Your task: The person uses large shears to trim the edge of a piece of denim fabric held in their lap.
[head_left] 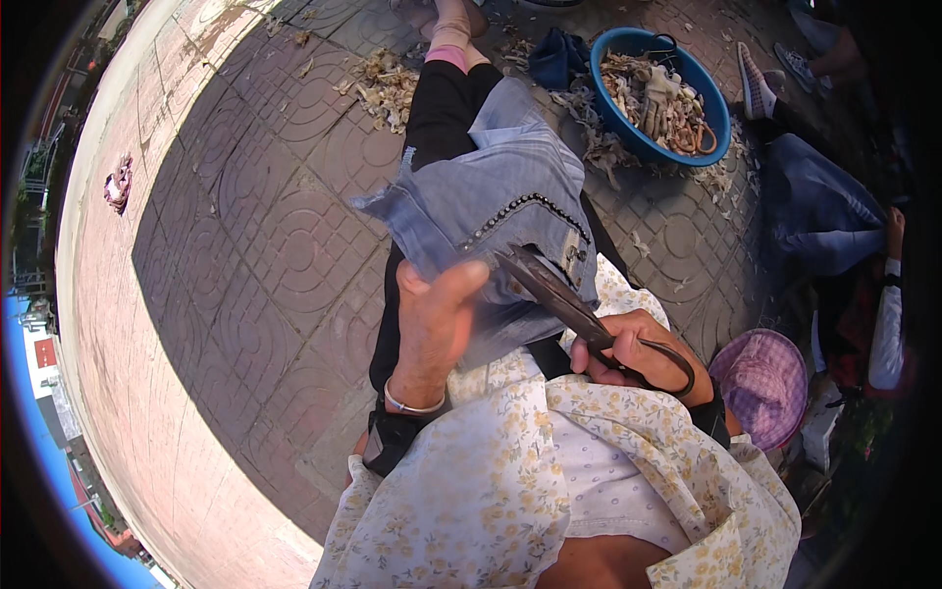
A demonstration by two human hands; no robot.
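My right hand (643, 355) grips a pair of dark metal scissors (554, 290) by the looped handles, with the blades pointing away to the upper left. My left hand (434, 324), a bracelet on its wrist, is closed with the thumb on top. Blur beside its fingers hides what it holds. Across my lap lies faded blue denim (491, 187) with a frayed edge and a curved row of dark studs. The scissor tips are over this cloth, close to my left hand.
A blue basin (606, 110) of pale dry scraps stands ahead on the right, with more scraps (386, 88) on the paving. At the right are a checked pink hat (760, 383) and another person's denim-covered leg (819, 206). A small patterned bundle (118, 185) lies far left.
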